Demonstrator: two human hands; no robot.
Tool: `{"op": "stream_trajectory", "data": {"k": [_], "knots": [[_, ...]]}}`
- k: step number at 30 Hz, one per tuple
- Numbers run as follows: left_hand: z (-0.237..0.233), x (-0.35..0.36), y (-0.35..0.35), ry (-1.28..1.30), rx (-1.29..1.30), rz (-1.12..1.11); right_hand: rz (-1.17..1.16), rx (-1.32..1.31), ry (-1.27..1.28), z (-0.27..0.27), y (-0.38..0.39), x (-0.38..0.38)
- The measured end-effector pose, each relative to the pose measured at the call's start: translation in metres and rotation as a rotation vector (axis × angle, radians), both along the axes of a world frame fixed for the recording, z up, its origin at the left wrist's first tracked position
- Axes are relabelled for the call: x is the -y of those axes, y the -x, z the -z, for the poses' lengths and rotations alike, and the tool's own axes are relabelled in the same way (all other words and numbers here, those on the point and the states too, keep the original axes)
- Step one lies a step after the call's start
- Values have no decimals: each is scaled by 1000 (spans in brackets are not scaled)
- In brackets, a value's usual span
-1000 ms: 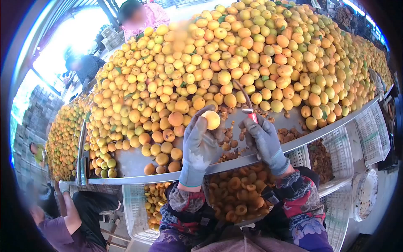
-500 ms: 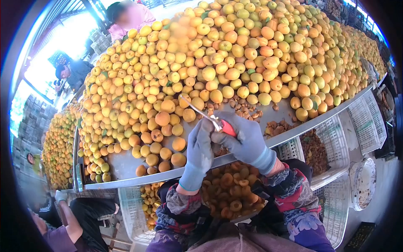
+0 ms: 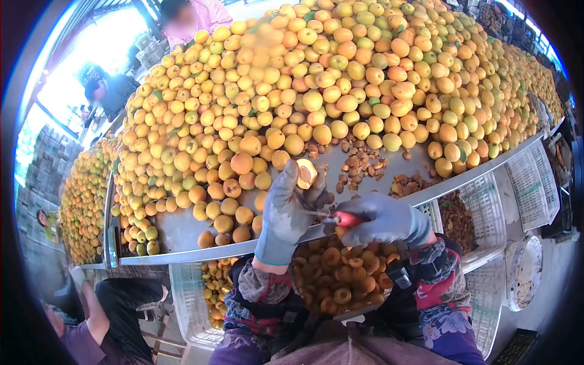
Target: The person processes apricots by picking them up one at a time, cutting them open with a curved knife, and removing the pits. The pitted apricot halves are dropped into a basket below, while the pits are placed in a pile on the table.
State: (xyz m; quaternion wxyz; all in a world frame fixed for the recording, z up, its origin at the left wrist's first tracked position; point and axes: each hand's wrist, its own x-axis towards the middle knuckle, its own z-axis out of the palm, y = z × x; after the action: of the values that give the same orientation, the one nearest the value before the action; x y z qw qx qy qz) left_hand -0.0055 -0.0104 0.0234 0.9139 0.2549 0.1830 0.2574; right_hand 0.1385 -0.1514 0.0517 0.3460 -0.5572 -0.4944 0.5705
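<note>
My left hand [image 3: 281, 214], in a grey-blue glove, is closed on an apricot half [image 3: 306, 174] whose cut face shows a brown pit in the middle. To its right, my gloved right hand [image 3: 389, 218] grips a knife by its red handle [image 3: 348, 219]. The thin blade points left toward my left palm. A bit of orange fruit [image 3: 340, 232] shows under the handle at my right fingers. Both hands are over the front edge of a metal table [image 3: 176, 233], above a crate of apricot halves [image 3: 340, 277].
Whole apricots [image 3: 243, 115] are heaped across the table. Loose pits [image 3: 359, 167] lie on the metal past my hands. White crates [image 3: 486, 213] stand below the right edge, near a white bucket [image 3: 525, 272]. A co-worker's arm [image 3: 91, 307] is at lower left; other people are behind the heap.
My hands have moved apart. The right hand has shifted right and down with the knife, its blade now lower. The cut face of the apricot half now shows in my left hand.
</note>
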Motion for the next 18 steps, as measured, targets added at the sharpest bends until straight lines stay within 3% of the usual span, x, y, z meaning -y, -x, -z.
{"op": "stream_trajectory", "data": {"k": [1,3,5,6,8,10,11,13,15,17,18], "knots": [[4,-2,-1,-19,11,17,-1,1,-1,5,4,0],[18,-14,-2,-39,21,33,39,150,-292,17,9,0],[34,-33,-2,20,277,327,3,202,-257,12,6,-1],[24,-27,-4,20,276,326,14,96,-111,6,3,-1],[-2,-7,-9,58,-216,-73,20,-9,37,7,3,-4],[8,-12,-6,-41,-152,30,350,-257,-394,16,8,-8],[12,-11,-4,-141,-90,136,353,-259,-387,17,11,-10],[9,0,-8,-177,-155,71,618,15,-590,16,22,-19],[9,10,-14,-222,-218,9,665,169,-686,28,29,-30],[13,17,-14,-142,-171,-94,694,712,-893,38,30,-37],[10,18,-14,-244,-244,-114,654,671,-762,35,31,-35]]}}
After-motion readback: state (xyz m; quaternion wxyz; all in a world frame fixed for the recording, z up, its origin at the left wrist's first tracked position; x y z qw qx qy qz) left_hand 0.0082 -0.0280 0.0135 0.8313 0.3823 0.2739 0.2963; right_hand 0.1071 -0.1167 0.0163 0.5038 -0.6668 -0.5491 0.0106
